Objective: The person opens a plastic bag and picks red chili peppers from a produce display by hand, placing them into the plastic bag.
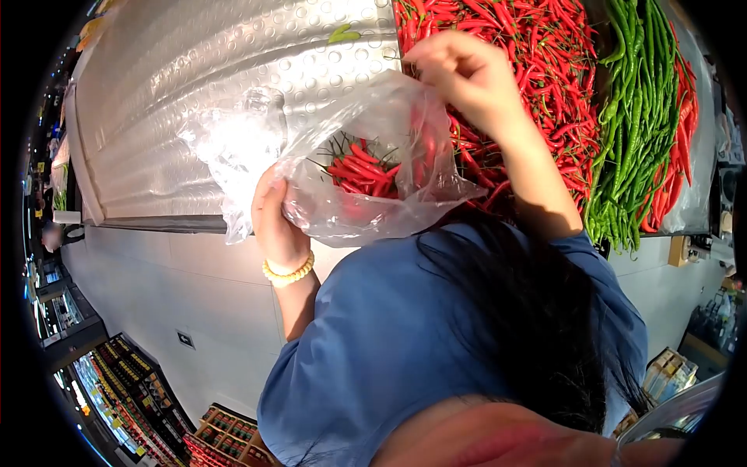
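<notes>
My left hand [280, 222] is closed on the left side of the rim of a clear plastic bag [342, 226], with a yellow beaded bracelet [288, 270] on the wrist. Inside the bag's wide mouth lies a cluster of small red chili peppers [362, 170] with dark stems. Past the bag's upper right edge, my right hand [467, 74] pinches its fingers together over the chili display. A thin dark chili stem pokes out at its fingertips; the rest is hidden. Loose red chilies [545, 93] are heaped beneath and beyond that hand.
Long green peppers [638, 117] lie right of the red heap, with larger red peppers [685, 132] beyond. Silvery bubble-textured sheeting [171, 78] covers the stand at left, bearing two small green pieces [344, 34]. Stocked shelves [132, 381] stand behind me at lower left.
</notes>
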A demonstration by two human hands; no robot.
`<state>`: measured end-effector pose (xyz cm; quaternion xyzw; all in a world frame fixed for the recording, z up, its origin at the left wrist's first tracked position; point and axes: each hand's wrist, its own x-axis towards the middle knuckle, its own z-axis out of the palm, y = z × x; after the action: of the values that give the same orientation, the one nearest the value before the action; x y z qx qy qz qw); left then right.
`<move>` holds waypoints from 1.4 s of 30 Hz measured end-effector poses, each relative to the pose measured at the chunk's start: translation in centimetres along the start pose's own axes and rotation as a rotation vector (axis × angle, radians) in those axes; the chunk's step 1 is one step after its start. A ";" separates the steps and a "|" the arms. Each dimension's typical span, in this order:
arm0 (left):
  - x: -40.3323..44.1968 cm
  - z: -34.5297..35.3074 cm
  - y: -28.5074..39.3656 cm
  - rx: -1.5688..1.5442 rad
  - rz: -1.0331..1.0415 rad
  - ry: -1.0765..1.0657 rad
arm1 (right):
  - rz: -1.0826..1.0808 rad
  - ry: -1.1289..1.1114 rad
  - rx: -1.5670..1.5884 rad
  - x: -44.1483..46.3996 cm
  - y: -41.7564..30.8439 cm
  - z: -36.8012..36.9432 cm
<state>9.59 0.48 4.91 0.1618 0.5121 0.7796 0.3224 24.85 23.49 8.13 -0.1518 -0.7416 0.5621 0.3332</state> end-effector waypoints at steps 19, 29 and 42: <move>1.5 -5.9 -0.7 -0.174 0.073 0.238 | -0.460 0.282 -0.750 -0.2 1.5 -2.8; 1.7 -4.6 -0.6 -0.158 0.038 0.195 | 0.308 0.100 -0.638 -4.2 3.9 2.8; 1.7 -5.2 -0.8 -0.143 0.031 0.184 | 0.065 0.744 -0.139 -0.2 1.5 -6.2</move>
<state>5.54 -1.76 1.88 0.0740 0.4802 0.8305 0.2724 28.87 28.41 7.55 -0.3913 -0.6010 0.4269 0.5508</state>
